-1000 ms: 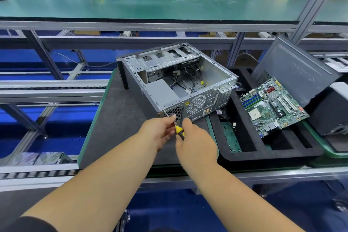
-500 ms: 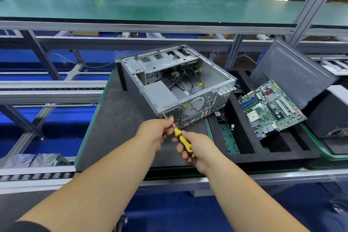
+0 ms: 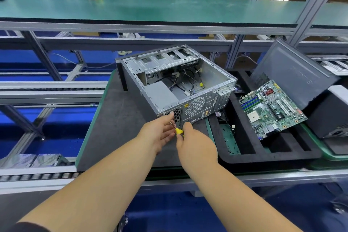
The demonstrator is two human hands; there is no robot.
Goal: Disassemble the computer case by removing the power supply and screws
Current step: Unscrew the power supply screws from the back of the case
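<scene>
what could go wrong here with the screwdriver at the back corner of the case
The screwdriver meets the computer case at a slant, and the left hand has fingers along its shaft; if the tip slips off the screw, it may jab them. The right hand covers most of the handle, so its grip is hard to judge. A freed screw could also drop onto the dark mat and be hard to find.
</scene>
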